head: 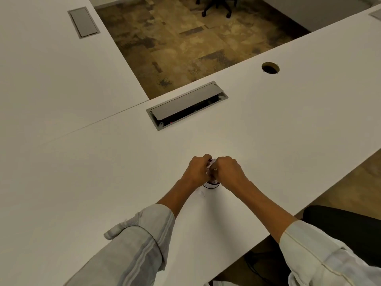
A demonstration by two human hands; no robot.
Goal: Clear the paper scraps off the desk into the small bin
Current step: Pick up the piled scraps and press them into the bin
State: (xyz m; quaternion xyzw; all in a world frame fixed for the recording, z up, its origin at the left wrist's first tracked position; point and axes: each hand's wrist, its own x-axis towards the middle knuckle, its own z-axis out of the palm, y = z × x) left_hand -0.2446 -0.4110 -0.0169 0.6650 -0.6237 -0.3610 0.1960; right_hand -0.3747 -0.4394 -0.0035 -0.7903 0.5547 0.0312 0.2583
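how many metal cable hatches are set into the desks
3: one open ahead of the hands, one shut far left, one cut off at the right edge.

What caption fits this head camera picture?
Both hands, left and right, hold paper scraps above a small bin on the white desk.

— What colour is the desk (268, 141) under the left hand (196, 172) and right hand (228, 171)?

— Plain white, no pattern. The paper scraps (211, 169) pinched between the two hands are white too, with a reddish mark showing at the top.

— And just below the hands?

— A small bin (210, 185) with a dark rim and a pale inside.

— The sleeves (144, 234)?

— Pale grey-white, the left one with faint lighter stripes.

— Beyond the hands?

— A grey metal cable hatch (186, 105), dark within, and farther off a floor (195, 42) mottled in brown, tan and dark patches, with a black chair base (216, 6).
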